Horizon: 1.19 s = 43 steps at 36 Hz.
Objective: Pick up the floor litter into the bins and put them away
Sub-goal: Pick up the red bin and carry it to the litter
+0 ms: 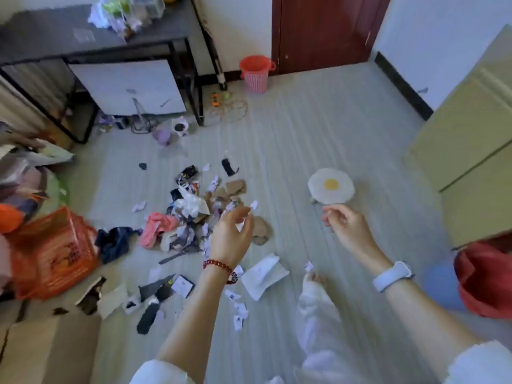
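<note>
Head view: the left hand hovers over the litter heaped on the floor, fingers loosely curled, seemingly pinching a paper scrap. The right hand is loosely curled, empty. A red bin stands by the door.

1. The floor is pale, striped planking.
2. A litter pile of paper scraps, cardboard, plastic and cloth lies at its centre-left.
3. A fried-egg cushion lies to the right of the pile, apart from it.
4. A pink bin stands by the door; an orange basket sits at the left.
5. Folded white paper lies nearer, with small scraps around it.
6. The dark desk carries a heap of crumpled bags.
</note>
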### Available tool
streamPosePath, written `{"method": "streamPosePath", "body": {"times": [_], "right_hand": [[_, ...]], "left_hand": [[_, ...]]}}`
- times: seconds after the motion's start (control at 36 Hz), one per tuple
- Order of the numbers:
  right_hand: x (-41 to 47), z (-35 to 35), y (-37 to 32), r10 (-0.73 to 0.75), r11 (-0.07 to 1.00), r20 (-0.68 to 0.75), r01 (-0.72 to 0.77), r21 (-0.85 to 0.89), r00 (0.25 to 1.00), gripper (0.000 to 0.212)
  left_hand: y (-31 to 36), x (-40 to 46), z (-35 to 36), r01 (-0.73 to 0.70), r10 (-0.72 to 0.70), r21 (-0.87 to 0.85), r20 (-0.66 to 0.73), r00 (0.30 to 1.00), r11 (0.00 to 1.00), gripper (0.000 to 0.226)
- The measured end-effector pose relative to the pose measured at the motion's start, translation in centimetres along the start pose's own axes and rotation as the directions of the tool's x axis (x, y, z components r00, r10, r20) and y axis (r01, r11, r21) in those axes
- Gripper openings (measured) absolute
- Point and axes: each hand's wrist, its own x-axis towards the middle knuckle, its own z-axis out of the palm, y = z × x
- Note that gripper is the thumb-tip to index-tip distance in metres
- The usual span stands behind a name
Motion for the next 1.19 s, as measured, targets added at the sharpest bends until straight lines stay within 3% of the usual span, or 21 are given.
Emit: {"method": "streamPosePath", "body": {"times": [0.14, 0.28, 0.53, 0.83, 1.19], "right_hand": [[6.5, -1.8, 3.5, 0.16, 0.985, 0.067, -0.155, -0.077, 0.985, 0.015], [15.1, -4.7, 4.3, 0.246, 0.961, 0.12, -0.227, -0.156, 0.962, 0.011], [32.8, -5.2, 0.1, 0.232, 0.957, 0.14, -0.2, -0.21, 0.963, 0.017], [57.7, 1.7, -7.8, 0.056, 0.967, 0.227, 0.003, -0.253, 0.972, 0.021], [89.4, 6.4, -17.5, 0.088, 0.95, 0.256, -0.004, -0.311, 0.963, 0.023]], "left_hand": [[0.0, 7.0, 4.8, 0.096, -0.106, 0.088, 0.115, 0.988, 0.992, 0.026], [1.7, 15.4, 9.2, 0.195, -0.208, 0.103, 0.136, 0.969, 0.975, 0.025], [7.6, 31.0, 10.4, 0.14, -0.144, 0.068, 0.048, 0.988, 0.988, 0.026], [7.9, 54.2, 6.8, 0.172, -0.164, 0.118, -0.077, 0.983, 0.978, 0.028], [13.8, 89.2, 6.6, 0.101, -0.11, 0.177, 0.044, 0.993, 0.979, 0.03]]}}
